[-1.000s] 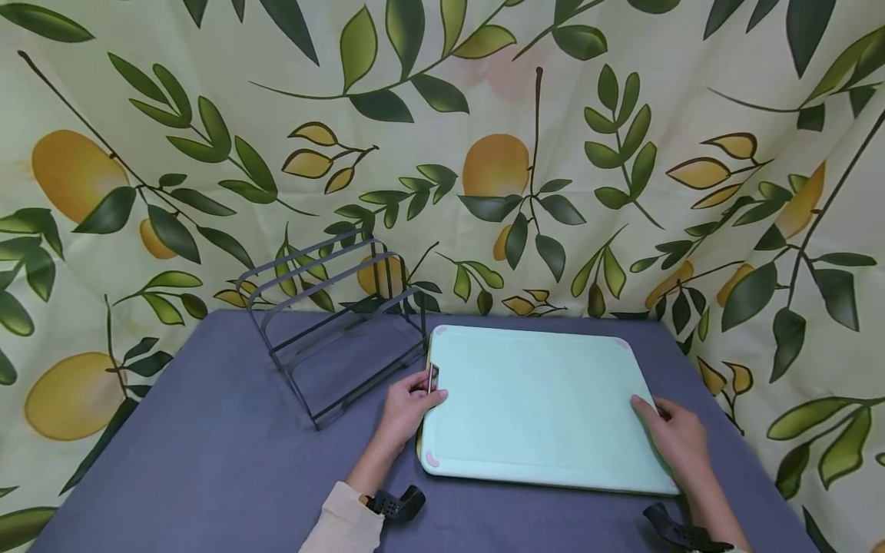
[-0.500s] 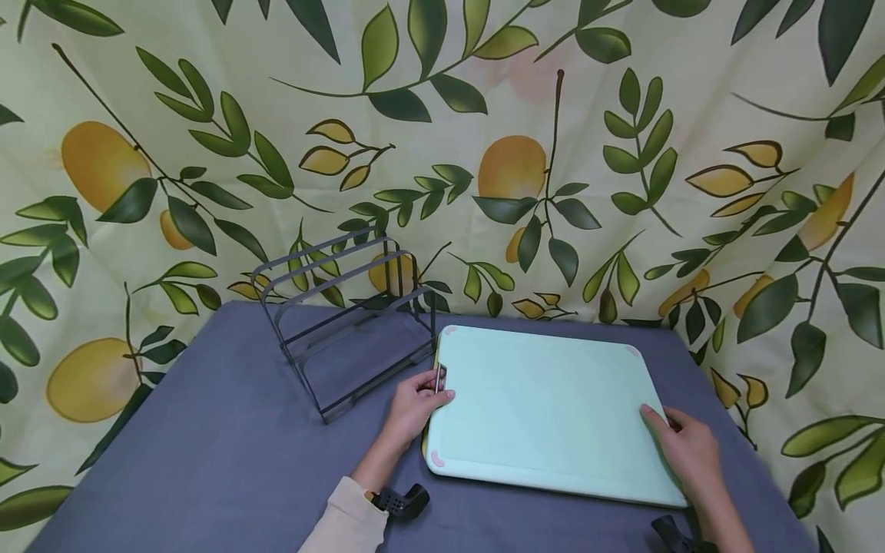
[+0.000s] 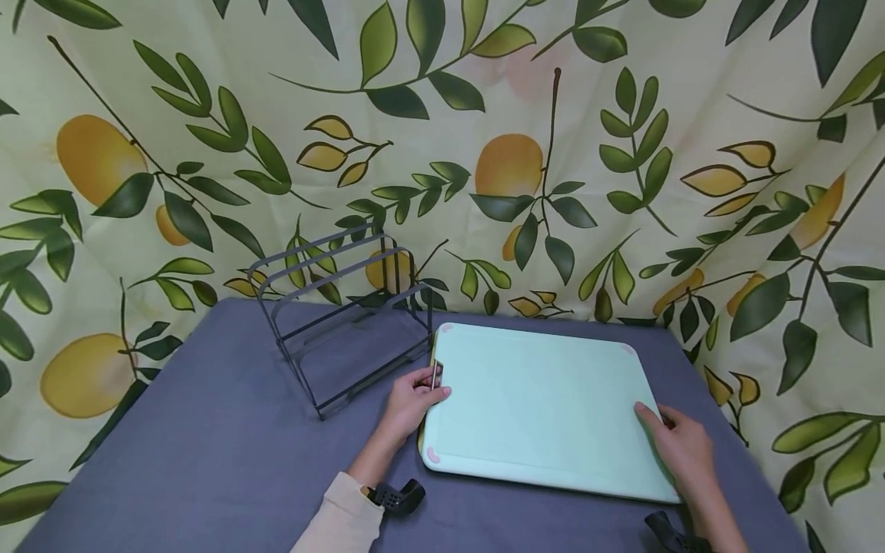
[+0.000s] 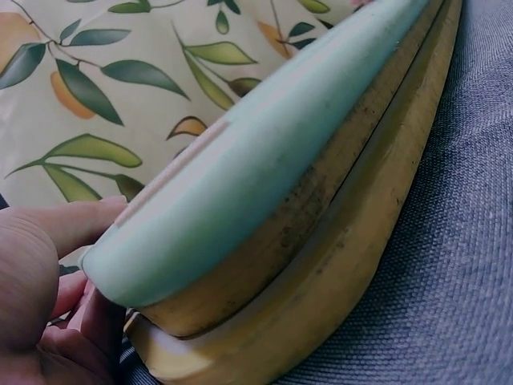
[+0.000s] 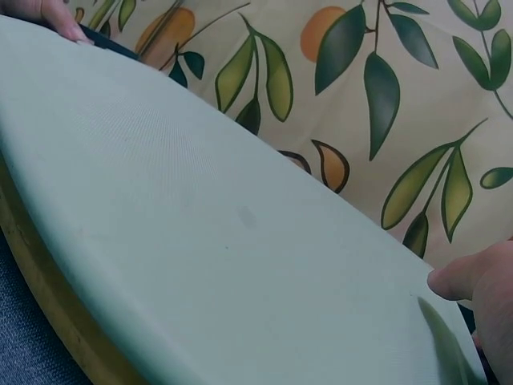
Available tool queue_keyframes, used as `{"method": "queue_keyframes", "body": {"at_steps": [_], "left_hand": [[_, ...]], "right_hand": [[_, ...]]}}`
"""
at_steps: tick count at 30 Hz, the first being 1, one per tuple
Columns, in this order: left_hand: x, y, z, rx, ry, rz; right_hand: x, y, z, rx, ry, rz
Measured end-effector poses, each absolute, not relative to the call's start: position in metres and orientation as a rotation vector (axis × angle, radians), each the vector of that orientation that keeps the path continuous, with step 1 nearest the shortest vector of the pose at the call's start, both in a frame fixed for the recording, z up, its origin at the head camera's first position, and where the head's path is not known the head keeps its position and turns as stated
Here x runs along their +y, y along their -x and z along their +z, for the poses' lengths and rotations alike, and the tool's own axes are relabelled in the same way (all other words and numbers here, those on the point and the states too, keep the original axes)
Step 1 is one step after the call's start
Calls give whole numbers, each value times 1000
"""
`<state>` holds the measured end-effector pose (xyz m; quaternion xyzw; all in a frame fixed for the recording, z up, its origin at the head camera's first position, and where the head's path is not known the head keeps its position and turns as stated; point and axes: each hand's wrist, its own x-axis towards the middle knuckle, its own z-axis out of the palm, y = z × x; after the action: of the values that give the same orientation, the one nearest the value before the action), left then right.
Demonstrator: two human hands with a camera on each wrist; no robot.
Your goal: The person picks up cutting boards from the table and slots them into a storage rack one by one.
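A mint-green cutting board [image 3: 539, 407] with pink corner patches lies flat to the right of a black wire rack. My left hand [image 3: 409, 403] grips its left edge at a handle slot, thumb on top and fingers at the slot. On the opposite edge, my right hand [image 3: 681, 445] holds the board with its thumb on the top face; its other fingers are mostly hidden below. In the left wrist view, the mint board [image 4: 232, 192] has a wood-coloured lower layer, and a second wood-coloured board [image 4: 321, 297] sits directly beneath it.
The black wire rack [image 3: 359, 322] with several upright loops stands at the back left, close to the board's far left corner. A blue-grey cloth [image 3: 228, 430] covers the table. Behind hangs a curtain [image 3: 415, 61] printed with leaves and fruit.
The head view has shifted a little, so everything sits slightly differently in the picture. Both hands keep their hold on the mint board, which stays about where it was beside the rack.
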<state>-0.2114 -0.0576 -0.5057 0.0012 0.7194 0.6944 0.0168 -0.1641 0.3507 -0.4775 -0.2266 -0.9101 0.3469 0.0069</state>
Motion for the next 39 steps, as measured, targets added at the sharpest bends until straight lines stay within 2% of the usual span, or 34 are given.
{"method": "queue_keyframes", "body": {"at_steps": [39], "left_hand": [[-62,212,-491,2380,-19,1991]], "right_hand": [[350,166,-473,-2801,710,1201]]}}
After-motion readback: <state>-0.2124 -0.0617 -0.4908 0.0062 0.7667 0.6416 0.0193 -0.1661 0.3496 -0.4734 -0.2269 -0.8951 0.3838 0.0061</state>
